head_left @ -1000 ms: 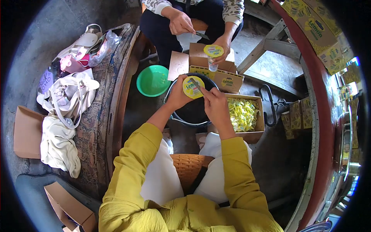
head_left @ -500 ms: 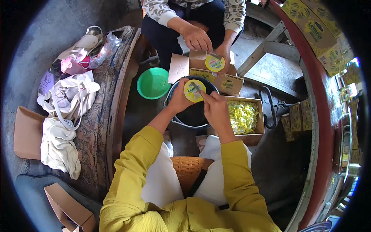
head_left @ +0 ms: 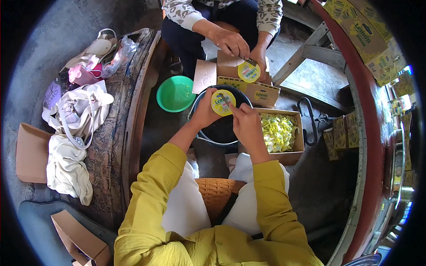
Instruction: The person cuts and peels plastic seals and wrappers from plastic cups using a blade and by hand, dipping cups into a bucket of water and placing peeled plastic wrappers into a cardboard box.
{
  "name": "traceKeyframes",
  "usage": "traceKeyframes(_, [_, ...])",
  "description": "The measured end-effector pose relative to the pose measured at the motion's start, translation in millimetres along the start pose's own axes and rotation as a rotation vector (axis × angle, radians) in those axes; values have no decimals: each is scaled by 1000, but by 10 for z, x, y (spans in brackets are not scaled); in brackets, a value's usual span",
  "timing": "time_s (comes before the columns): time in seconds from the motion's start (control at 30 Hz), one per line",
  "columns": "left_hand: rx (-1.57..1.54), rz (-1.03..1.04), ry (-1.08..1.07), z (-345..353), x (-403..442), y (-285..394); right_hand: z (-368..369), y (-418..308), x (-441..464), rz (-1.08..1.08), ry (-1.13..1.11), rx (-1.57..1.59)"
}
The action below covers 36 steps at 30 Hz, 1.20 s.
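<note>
Two hands (head_left: 205, 111) at yellow lid (head_left: 218, 106), lettering partly behind blade (head_left: 225, 99).

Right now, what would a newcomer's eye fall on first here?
Probably the yellow-topped lemon cup in the left hand, above the dark bucket, with the right hand holding a narrow tool over it. Next, the bright green basin left of the bucket, and the open box of crumpled yellow pieces at right.
</note>
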<state>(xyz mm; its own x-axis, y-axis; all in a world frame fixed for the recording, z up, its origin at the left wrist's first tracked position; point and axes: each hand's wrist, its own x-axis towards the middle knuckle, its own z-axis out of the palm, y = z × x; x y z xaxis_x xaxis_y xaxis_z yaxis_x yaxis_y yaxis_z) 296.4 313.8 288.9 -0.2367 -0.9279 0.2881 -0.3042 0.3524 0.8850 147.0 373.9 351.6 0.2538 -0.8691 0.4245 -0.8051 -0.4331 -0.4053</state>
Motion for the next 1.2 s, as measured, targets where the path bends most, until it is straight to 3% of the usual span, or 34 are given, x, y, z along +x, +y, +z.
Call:
traceKeyframes(0.37, [91,-11,-49,-5,19,-52,107,56,12,-14,51,34])
traceKeyframes(0.5, [120,-12,-67,1,27,-42,110,58,0,27,-27,-4])
traceKeyframes(1.2, [125,-84,54,-169,77,-357,-41,192,-23,60,-75,107])
